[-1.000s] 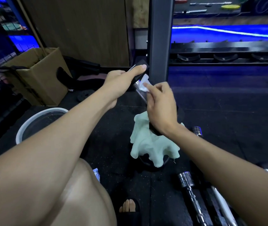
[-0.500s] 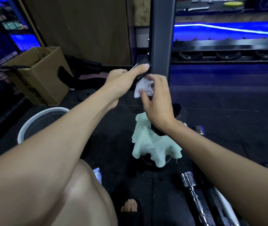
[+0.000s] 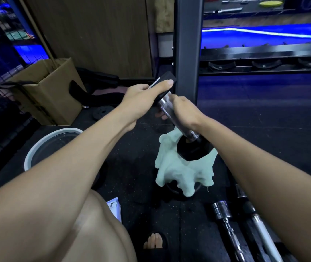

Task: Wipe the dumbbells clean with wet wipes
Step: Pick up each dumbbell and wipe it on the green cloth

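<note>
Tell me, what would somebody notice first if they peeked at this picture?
Right in the middle, two bare arms reach out: the left hand grips the black top end of a dumbbell, and the right hand is wrapped round its shiny handle. The dumbbell's bottom end stands tilted on a pale green cloth on the dark floor. Behind, a bright blue light strip glows at the upper right.
</note>
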